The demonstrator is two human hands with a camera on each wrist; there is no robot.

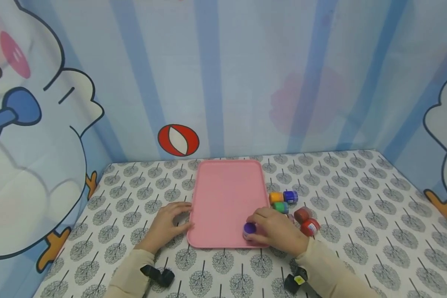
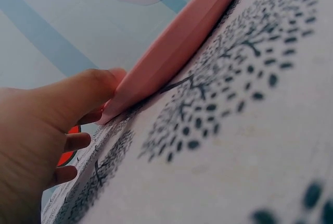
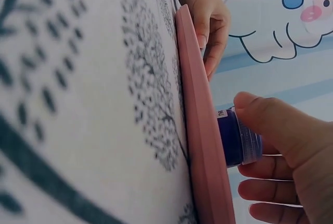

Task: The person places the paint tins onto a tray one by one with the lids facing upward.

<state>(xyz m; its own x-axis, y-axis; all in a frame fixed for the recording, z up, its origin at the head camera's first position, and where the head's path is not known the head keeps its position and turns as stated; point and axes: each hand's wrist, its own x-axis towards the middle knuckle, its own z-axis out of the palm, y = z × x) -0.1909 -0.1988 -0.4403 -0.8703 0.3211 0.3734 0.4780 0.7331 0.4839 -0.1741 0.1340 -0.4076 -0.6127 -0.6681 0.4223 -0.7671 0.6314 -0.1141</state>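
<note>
A pink tray [image 1: 227, 198] lies flat on the patterned cloth. My right hand [image 1: 277, 229] holds a small purple jar [image 1: 250, 229] with a clear lid upright at the tray's near right corner. In the right wrist view, thumb and fingers are around the lid of this jar [image 3: 234, 138], whose base meets the tray behind its rim [image 3: 203, 125]. At the tray's left edge is my left hand [image 1: 167, 223], thumb and forefinger spread apart. The left wrist view shows the thumb [image 2: 86, 91] touching the tray's rim [image 2: 156, 60], other fingers loosely bent.
Right of the tray lie several small jars: an orange one [image 1: 276, 197], a dark blue one [image 1: 290, 196], a green one [image 1: 281, 207], a brownish red one [image 1: 303, 215] and a red one [image 1: 310, 227]. Behind the table hangs a printed curtain [image 1: 246, 82].
</note>
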